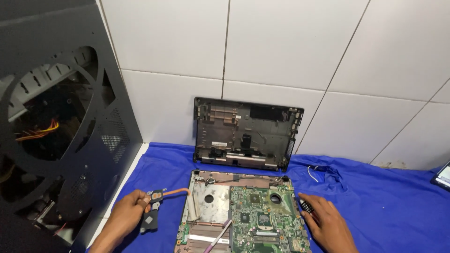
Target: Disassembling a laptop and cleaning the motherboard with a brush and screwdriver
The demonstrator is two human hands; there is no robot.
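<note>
An opened laptop base with a green motherboard (260, 215) lies on the blue cloth (375, 206). My left hand (126, 213) grips a heatsink assembly (154, 208), its copper heat pipe arching right to the finned end at the laptop's left edge. My right hand (326, 220) rests flat on the cloth against the laptop's right edge, beside a small black ribbed part (305, 205). A purple-handled tool (218, 236) lies across the lower part of the board.
A black laptop bottom cover (246, 133) leans upright against the white tiled wall. A dark desktop computer case (56, 122) with open side vents stands at the left. A loose white wire (313, 172) lies on the cloth; a phone's edge (441, 175) shows far right.
</note>
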